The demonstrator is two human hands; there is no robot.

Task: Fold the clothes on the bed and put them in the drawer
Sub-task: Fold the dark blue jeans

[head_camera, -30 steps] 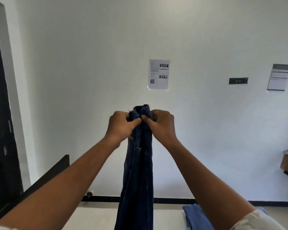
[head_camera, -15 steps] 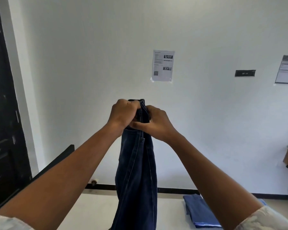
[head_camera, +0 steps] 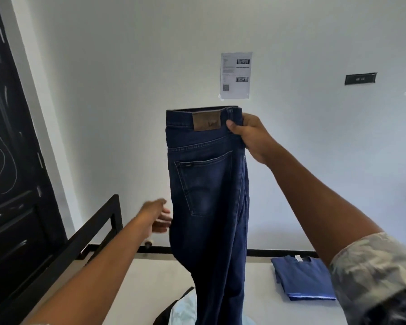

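Dark blue jeans (head_camera: 209,184) hang upright in front of me, folded lengthwise, back pocket and brown leather patch facing me. My right hand (head_camera: 246,132) grips the waistband at its right end and holds the jeans up above the bed (head_camera: 150,289). My left hand (head_camera: 157,219), blurred, is lower down beside the jeans' left edge with fingers extended, at or just short of the cloth. A folded blue T-shirt (head_camera: 302,280) lies on the bed at the right. Light blue and black clothes (head_camera: 181,308) lie under the hanging legs.
A black bed frame rail (head_camera: 92,231) runs along the left. A black door (head_camera: 7,160) stands at far left. The white wall ahead carries a taped paper notice (head_camera: 236,75) and a small black plate (head_camera: 360,78).
My left hand has let go of the waistband and dropped down to the jeans' left side. The jeans have turned so the back pocket faces me, held by my right hand alone.
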